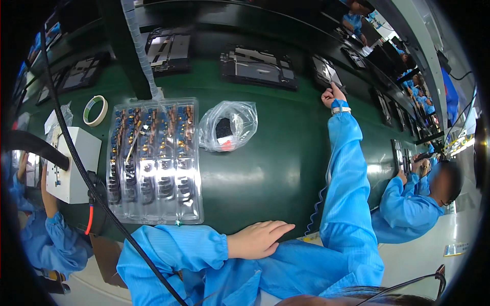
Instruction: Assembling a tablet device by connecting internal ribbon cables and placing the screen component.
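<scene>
Work looks early, I judge: small parts [164, 133] line the clear tray [190, 211], and my right hand [333, 95] touches a dark-framed flat device [324, 69] across the green bench [245, 196]; I cannot tell whether it grips. My left hand [261, 238] lies loose, empty, well apart. Blue-clad co-workers [408, 211] flank me.

The table [286, 122] is green, and light makes pale patches [287, 176] on its top. A dark post [122, 46] stands on the table, a grey beam [421, 56] rises to the table's right, and pale floor [408, 265] lies beside it.
</scene>
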